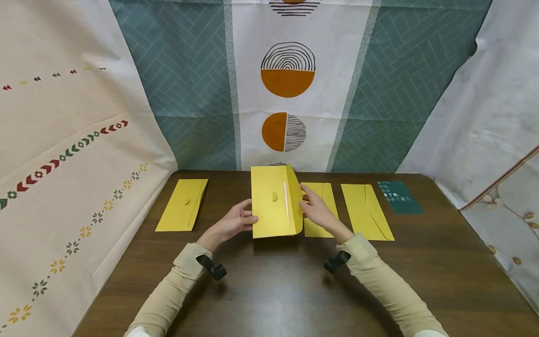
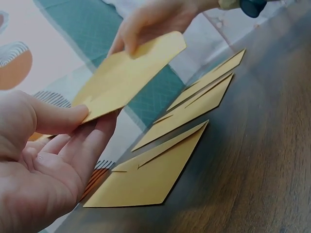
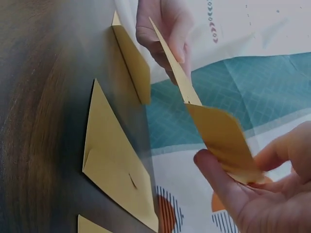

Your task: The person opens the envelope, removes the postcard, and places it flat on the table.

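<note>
Up off the table, a yellow envelope [image 1: 267, 187] with a small half-round tab stands tilted between my hands. My left hand [image 1: 229, 224] pinches its left edge, thumb on the front and fingers behind. On the right side the flap [image 1: 296, 208] is folded outward, and my right hand [image 1: 321, 213] pinches it between thumb and fingers. A pale strip runs along the flap's fold. In the right wrist view the flap [image 3: 221, 141] bends away from the envelope's body [image 3: 175, 68]. Whether anything is inside cannot be seen.
A flat yellow envelope [image 1: 181, 206] lies at the left. Partly behind my right hand lies another envelope [image 1: 322, 229], with one more envelope [image 1: 366, 213] farther right. A dark green card with writing [image 1: 400, 197] is at the far right. Patterned cloth [image 1: 193, 93] hangs behind the table.
</note>
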The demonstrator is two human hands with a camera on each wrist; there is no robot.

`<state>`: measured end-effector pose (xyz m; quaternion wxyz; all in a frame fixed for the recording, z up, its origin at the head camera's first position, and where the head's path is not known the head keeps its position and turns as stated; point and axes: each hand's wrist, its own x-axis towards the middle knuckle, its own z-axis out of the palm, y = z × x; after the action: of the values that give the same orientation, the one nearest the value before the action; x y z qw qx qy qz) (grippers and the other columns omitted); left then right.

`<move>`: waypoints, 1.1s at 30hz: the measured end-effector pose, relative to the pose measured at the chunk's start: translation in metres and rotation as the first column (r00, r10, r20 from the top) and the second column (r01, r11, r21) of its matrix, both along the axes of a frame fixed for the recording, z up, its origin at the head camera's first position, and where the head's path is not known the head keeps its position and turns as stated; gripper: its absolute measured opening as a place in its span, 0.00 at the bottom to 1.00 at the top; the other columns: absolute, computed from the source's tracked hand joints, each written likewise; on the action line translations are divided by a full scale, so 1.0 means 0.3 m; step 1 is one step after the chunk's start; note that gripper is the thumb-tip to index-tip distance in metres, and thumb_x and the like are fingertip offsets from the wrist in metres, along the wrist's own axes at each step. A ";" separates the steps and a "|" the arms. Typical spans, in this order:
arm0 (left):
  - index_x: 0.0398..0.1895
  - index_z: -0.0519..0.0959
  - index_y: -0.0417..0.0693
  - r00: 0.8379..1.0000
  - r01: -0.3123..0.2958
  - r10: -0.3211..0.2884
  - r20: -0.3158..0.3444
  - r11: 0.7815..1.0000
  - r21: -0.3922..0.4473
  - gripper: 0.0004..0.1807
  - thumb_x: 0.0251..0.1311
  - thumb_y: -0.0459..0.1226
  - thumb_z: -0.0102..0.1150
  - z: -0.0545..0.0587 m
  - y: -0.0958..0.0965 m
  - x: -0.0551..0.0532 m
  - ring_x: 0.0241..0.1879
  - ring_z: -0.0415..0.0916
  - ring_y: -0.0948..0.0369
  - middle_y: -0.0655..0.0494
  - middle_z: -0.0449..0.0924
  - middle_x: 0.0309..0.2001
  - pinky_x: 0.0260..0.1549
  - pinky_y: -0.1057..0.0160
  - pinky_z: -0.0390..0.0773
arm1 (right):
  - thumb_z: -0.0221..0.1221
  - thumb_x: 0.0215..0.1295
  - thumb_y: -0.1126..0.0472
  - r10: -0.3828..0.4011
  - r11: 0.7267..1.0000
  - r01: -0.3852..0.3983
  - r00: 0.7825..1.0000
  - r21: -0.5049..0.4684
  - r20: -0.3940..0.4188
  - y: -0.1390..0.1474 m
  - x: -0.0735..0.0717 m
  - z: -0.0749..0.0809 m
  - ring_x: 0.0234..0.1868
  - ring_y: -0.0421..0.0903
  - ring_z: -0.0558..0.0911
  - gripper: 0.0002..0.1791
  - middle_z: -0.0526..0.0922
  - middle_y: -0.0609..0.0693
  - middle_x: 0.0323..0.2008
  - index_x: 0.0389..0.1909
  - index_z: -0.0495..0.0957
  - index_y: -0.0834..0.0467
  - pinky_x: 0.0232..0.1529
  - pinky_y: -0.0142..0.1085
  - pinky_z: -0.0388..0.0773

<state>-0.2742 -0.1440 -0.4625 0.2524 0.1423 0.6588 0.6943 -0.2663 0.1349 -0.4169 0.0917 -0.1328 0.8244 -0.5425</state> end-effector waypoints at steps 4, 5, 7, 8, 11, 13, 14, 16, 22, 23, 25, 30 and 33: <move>0.75 0.47 0.44 1.000 0.006 -0.006 0.017 0.999 0.044 0.38 0.66 0.28 0.53 -0.001 -0.002 0.002 0.45 0.83 0.60 0.52 0.84 0.48 0.49 0.55 0.81 | 0.46 0.70 0.66 -0.052 0.997 0.056 0.995 0.048 -0.081 0.013 -0.003 -0.004 0.57 0.59 0.77 0.35 0.64 0.67 0.68 0.76 0.47 0.55 0.42 0.43 0.79; 0.74 0.47 0.43 1.000 0.011 -0.011 0.017 0.998 0.056 0.38 0.66 0.27 0.52 -0.001 -0.002 0.002 0.45 0.83 0.60 0.52 0.84 0.47 0.49 0.55 0.81 | 0.47 0.70 0.66 -0.064 0.995 0.072 0.991 0.065 -0.116 0.016 -0.004 -0.005 0.56 0.59 0.77 0.35 0.64 0.67 0.67 0.76 0.48 0.54 0.42 0.44 0.78; 0.75 0.46 0.44 1.000 0.017 -0.019 0.021 0.997 0.079 0.37 0.66 0.27 0.51 0.000 -0.002 0.001 0.45 0.83 0.60 0.54 0.84 0.47 0.48 0.56 0.81 | 0.50 0.69 0.66 -0.091 0.989 0.111 0.977 0.094 -0.190 0.019 -0.006 -0.009 0.55 0.59 0.77 0.35 0.66 0.67 0.66 0.75 0.51 0.54 0.44 0.46 0.77; 0.75 0.46 0.44 0.999 0.019 -0.022 0.025 0.995 0.094 0.37 0.67 0.26 0.50 0.001 -0.001 0.001 0.45 0.83 0.60 0.54 0.84 0.47 0.48 0.56 0.81 | 0.52 0.69 0.66 -0.100 0.987 0.126 0.968 0.099 -0.230 0.019 -0.008 -0.012 0.54 0.59 0.76 0.34 0.67 0.67 0.64 0.74 0.52 0.55 0.44 0.47 0.77; 0.75 0.45 0.44 0.999 0.024 -0.028 0.030 0.992 0.128 0.37 0.67 0.25 0.48 0.008 0.000 0.000 0.46 0.83 0.60 0.56 0.84 0.47 0.47 0.57 0.81 | 0.56 0.67 0.67 -0.125 0.975 0.181 0.927 0.130 -0.354 0.017 -0.012 -0.017 0.51 0.59 0.74 0.33 0.68 0.65 0.59 0.71 0.58 0.58 0.44 0.47 0.75; 0.75 0.44 0.46 0.999 0.020 -0.026 0.037 0.990 0.140 0.38 0.67 0.25 0.47 0.015 0.001 0.001 0.46 0.83 0.61 0.57 0.84 0.46 0.46 0.58 0.82 | 0.59 0.65 0.68 -0.134 0.966 0.216 0.889 0.143 -0.439 0.014 -0.013 -0.019 0.48 0.58 0.72 0.30 0.68 0.64 0.55 0.67 0.64 0.60 0.42 0.45 0.72; 0.75 0.44 0.46 0.999 0.023 -0.028 0.037 0.989 0.144 0.37 0.67 0.24 0.47 0.018 0.001 0.002 0.46 0.83 0.61 0.57 0.84 0.46 0.46 0.59 0.82 | 0.60 0.64 0.69 -0.134 0.960 0.234 0.868 0.155 -0.478 0.012 -0.013 -0.020 0.46 0.57 0.71 0.27 0.68 0.63 0.53 0.64 0.68 0.61 0.41 0.44 0.71; 0.76 0.44 0.46 0.999 0.025 -0.031 0.038 0.989 0.143 0.37 0.68 0.24 0.47 0.024 0.002 0.005 0.46 0.83 0.61 0.57 0.84 0.46 0.46 0.59 0.82 | 0.62 0.60 0.71 -0.120 0.949 0.256 0.831 0.182 -0.543 0.008 -0.011 -0.020 0.43 0.55 0.70 0.22 0.69 0.61 0.49 0.57 0.74 0.61 0.40 0.43 0.70; 0.76 0.41 0.47 0.998 0.025 -0.033 0.052 0.990 0.141 0.39 0.67 0.25 0.47 0.029 0.002 0.011 0.47 0.83 0.61 0.56 0.83 0.48 0.47 0.58 0.81 | 0.63 0.57 0.74 -0.031 0.945 0.223 0.788 0.239 -0.615 -0.007 -0.002 -0.024 0.33 0.47 0.76 0.12 0.77 0.56 0.39 0.42 0.82 0.62 0.33 0.35 0.75; 0.77 0.41 0.48 0.998 0.025 -0.033 0.056 0.990 0.141 0.40 0.67 0.25 0.47 0.028 0.001 0.012 0.47 0.83 0.61 0.56 0.83 0.48 0.47 0.58 0.81 | 0.63 0.58 0.74 -0.021 0.946 0.213 0.791 0.243 -0.612 -0.010 0.000 -0.025 0.32 0.46 0.77 0.11 0.78 0.56 0.38 0.41 0.82 0.62 0.31 0.34 0.75; 0.76 0.41 0.48 0.998 0.030 -0.039 0.056 0.989 0.144 0.40 0.67 0.25 0.48 0.026 0.001 0.013 0.47 0.83 0.60 0.56 0.83 0.48 0.48 0.58 0.81 | 0.62 0.60 0.71 -0.011 0.948 0.198 0.800 0.248 -0.600 -0.016 0.002 -0.026 0.31 0.45 0.77 0.08 0.80 0.55 0.36 0.40 0.82 0.62 0.31 0.33 0.75; 0.76 0.44 0.47 0.997 0.065 -0.070 0.032 0.987 0.145 0.38 0.67 0.25 0.47 0.020 0.005 0.014 0.48 0.82 0.60 0.55 0.83 0.50 0.48 0.57 0.81 | 0.57 0.68 0.62 -0.032 0.970 0.139 0.887 0.200 -0.461 -0.034 0.003 -0.022 0.28 0.43 0.78 0.08 0.84 0.53 0.32 0.41 0.83 0.61 0.31 0.32 0.76; 0.75 0.44 0.47 0.996 0.081 -0.086 0.028 0.987 0.141 0.37 0.68 0.26 0.48 0.018 0.009 0.019 0.48 0.82 0.60 0.55 0.83 0.49 0.49 0.58 0.81 | 0.55 0.71 0.59 -0.061 0.984 0.116 0.937 0.139 -0.345 -0.042 0.006 -0.014 0.24 0.43 0.78 0.10 0.83 0.53 0.27 0.39 0.82 0.60 0.26 0.32 0.76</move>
<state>-0.2686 -0.1414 -0.4572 0.2819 0.1752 0.5975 0.7300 -0.2644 0.1224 -0.4212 -0.0659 -0.1792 0.8732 -0.4485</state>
